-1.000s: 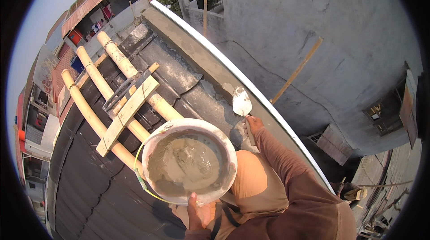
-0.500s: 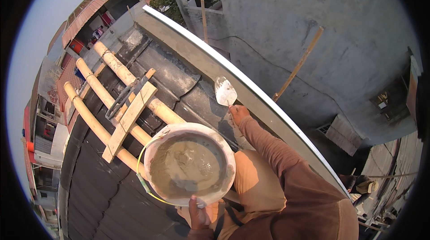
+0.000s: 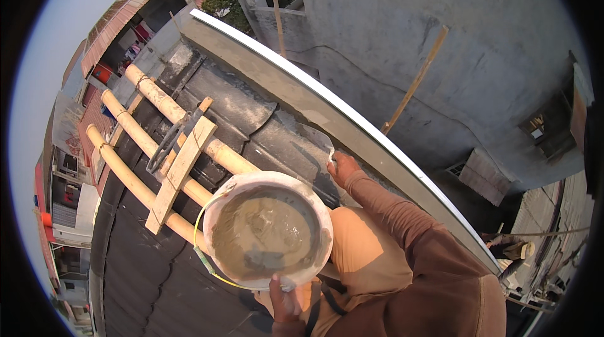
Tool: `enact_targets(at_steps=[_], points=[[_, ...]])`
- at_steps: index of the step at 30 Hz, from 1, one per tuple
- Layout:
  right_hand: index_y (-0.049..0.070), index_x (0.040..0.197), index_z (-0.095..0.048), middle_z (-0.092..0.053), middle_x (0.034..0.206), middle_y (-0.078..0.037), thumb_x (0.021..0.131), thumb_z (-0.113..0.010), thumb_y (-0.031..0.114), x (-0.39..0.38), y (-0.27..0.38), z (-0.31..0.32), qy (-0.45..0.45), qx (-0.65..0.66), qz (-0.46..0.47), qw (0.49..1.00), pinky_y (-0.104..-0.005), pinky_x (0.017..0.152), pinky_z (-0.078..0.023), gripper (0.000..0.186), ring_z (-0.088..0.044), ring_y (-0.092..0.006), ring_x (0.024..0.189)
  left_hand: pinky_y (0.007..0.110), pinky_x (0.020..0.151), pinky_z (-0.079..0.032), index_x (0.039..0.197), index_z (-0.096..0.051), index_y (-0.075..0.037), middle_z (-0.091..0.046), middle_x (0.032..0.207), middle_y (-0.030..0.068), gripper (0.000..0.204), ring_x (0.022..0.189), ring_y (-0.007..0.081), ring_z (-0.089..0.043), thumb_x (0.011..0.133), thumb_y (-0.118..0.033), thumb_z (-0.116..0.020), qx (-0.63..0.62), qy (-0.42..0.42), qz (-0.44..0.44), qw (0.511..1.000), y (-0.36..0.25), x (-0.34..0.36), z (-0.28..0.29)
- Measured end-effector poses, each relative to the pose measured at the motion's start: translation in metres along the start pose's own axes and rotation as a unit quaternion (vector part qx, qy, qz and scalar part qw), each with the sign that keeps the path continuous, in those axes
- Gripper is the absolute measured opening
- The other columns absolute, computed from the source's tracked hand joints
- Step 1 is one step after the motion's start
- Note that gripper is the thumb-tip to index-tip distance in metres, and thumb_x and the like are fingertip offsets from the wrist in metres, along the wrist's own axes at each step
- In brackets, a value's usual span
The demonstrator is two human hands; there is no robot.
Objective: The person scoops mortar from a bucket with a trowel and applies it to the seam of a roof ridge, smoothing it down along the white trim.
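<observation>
A pale bucket (image 3: 324,255) of wet grey mortar (image 3: 264,230) stands before me, tilted a little toward me. My left hand (image 3: 287,302) holds its near rim, thumb over the edge. The bucket's yellow wire handle (image 3: 200,254) hangs down at its left side. My right hand (image 3: 343,168) is closed around a trowel (image 3: 331,154) beside the roof's plastered edge. The trowel's blade is turned nearly edge-on and hard to make out against the dark tiles. Grey mortar coats the low parapet (image 3: 283,88) along a white edge strip (image 3: 302,76).
Bamboo poles (image 3: 160,101) lie up the dark tiled roof (image 3: 145,274), crossed by a wooden board (image 3: 181,174). Beyond the white strip drops a gap beside a tall grey wall (image 3: 402,35). A wooden post (image 3: 415,79) leans there. Another person (image 3: 513,252) is below at right.
My right hand has shifted slightly right and down and turned the trowel, so its blade no longer shows face-on. The left hand stays on the bucket rim. The view has moved slightly.
</observation>
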State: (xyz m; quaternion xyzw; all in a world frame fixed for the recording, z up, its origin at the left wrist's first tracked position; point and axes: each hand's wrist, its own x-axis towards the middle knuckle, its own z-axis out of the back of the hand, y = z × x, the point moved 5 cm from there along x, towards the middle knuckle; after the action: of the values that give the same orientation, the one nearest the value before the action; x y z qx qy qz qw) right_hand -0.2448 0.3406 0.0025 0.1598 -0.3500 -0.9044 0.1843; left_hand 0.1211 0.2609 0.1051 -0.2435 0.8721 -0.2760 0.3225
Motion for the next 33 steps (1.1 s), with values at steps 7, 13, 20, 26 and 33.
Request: enact_targets(at_steps=[7, 13, 20, 26, 33], points=[[0.001, 0.126, -0.064, -0.069, 0.12, -0.027, 0.099, -0.063, 0.031, 0.045, 0.023, 0.013, 0.013, -0.02, -0.096, 0.995, -0.0513, 0.1, -0.051, 0.041, -0.065, -0.0449, 0.115, 0.044, 0.121, -0.033, 0.15, -0.043, -0.007, -0.053, 0.148, 0.0079, 0.056, 0.138, 0.024, -0.049, 0.101, -0.029, -0.062, 0.002, -0.016, -0.006, 1.0, 0.002, 0.003, 0.007], [-0.002, 0.128, -0.064, -0.069, 0.12, -0.028, 0.098, -0.063, 0.034, -0.075, -0.115, 0.021, 0.063, -0.1, -0.157, 0.981, -0.0493, 0.103, -0.051, 0.047, -0.066, -0.0441, 0.115, 0.05, 0.121, -0.034, 0.153, -0.04, -0.01, -0.05, 0.151, 0.0074, 0.061, 0.141, 0.0266, -0.046, 0.1, -0.029, -0.063, 0.013, -0.008, -0.013, 1.0, 0.003, 0.0, 0.005], [-0.002, 0.115, -0.067, -0.071, 0.105, -0.029, 0.096, -0.065, 0.031, -0.009, 0.011, 0.026, 0.008, 0.02, -0.014, 1.0, -0.0504, 0.096, -0.052, 0.038, -0.067, -0.0463, 0.106, 0.052, 0.117, -0.04, 0.155, -0.036, -0.01, -0.05, 0.152, 0.0089, 0.068, 0.14, 0.0294, -0.048, 0.098, -0.03, -0.066, 0.01, -0.005, -0.016, 1.0, 0.003, 0.003, 0.005], [0.001, 0.128, -0.061, -0.065, 0.129, -0.026, 0.101, -0.06, 0.033, 0.041, 0.034, 0.024, 0.035, -0.007, -0.118, 0.992, -0.0511, 0.104, -0.051, 0.043, -0.064, -0.0425, 0.12, 0.054, 0.112, -0.046, 0.154, -0.036, -0.006, -0.048, 0.152, 0.0144, 0.073, 0.138, 0.0344, -0.049, 0.098, -0.042, -0.063, 0.049, 0.034, 0.006, 0.998, 0.01, 0.012, 0.002], [0.001, 0.12, -0.064, -0.07, 0.115, -0.024, 0.099, -0.061, 0.034, -0.113, -0.148, 0.028, 0.066, -0.024, -0.132, 0.989, -0.0483, 0.092, -0.056, 0.039, -0.07, -0.0398, 0.1, 0.056, 0.113, -0.044, 0.155, -0.034, -0.005, -0.045, 0.154, 0.0166, 0.076, 0.139, 0.0373, -0.048, 0.098, -0.047, -0.061, 0.068, 0.019, 0.007, 0.997, 0.009, 0.004, 0.007]])
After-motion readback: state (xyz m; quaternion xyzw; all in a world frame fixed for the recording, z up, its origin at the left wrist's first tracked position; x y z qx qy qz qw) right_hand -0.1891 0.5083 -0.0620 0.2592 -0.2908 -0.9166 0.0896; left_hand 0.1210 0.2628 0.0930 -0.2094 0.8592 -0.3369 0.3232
